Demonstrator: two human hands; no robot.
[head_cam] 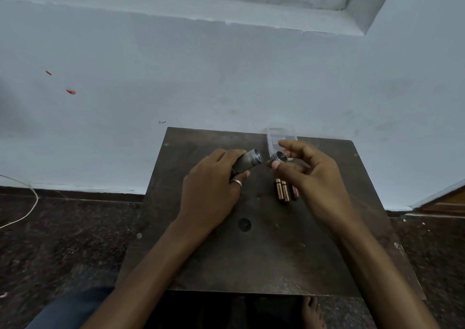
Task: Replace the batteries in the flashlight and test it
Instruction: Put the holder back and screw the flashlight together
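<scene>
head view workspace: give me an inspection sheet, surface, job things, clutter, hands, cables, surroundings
surface: dark brown square wooden table, scuffed.
job's things: grey metal flashlight body, threaded end open; small round dark end cap, off the body, close to that end; copper-coloured cylindrical batteries lying side by side on the table, partly hidden.
clutter: clear plastic container at the table's far edge.
grippers: left hand grips the flashlight body; right hand pinches the end cap.
cables: thin white cable on the floor, left of the table.
surroundings: pale blue wall, dark speckled floor, a bare foot below the table's near edge.
</scene>
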